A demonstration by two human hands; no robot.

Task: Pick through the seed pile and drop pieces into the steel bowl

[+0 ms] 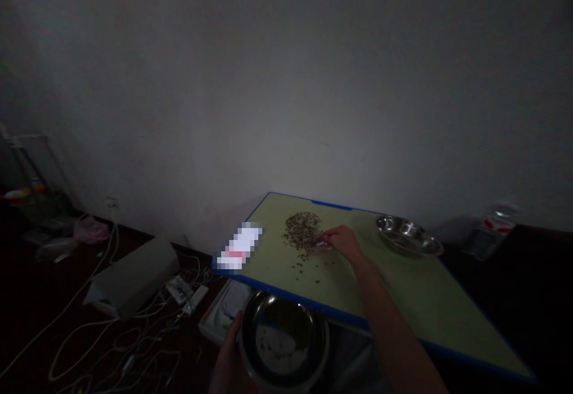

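My left hand (229,349) grips the left side of a round steel bowl (245,346), just below the table's front edge. A few dark bits lie on the bowl's shiny bottom. Over the pale green tabletop (394,298), my right hand (344,240) is closed, its fingers pinching a small, see-through flat piece (320,247) whose exact kind is too dim to tell. That piece touches the near right side of a spread of small dark grains (302,230). Several loose grains are scattered toward the front edge.
A second steel bowl (407,240) stands at the table's back right. A blurred, bright rectangle (242,246) lies on the left corner. Beyond the right edge is a clear plastic bottle (490,233). A box (138,271) and tangled white cables (129,343) occupy the floor at left.
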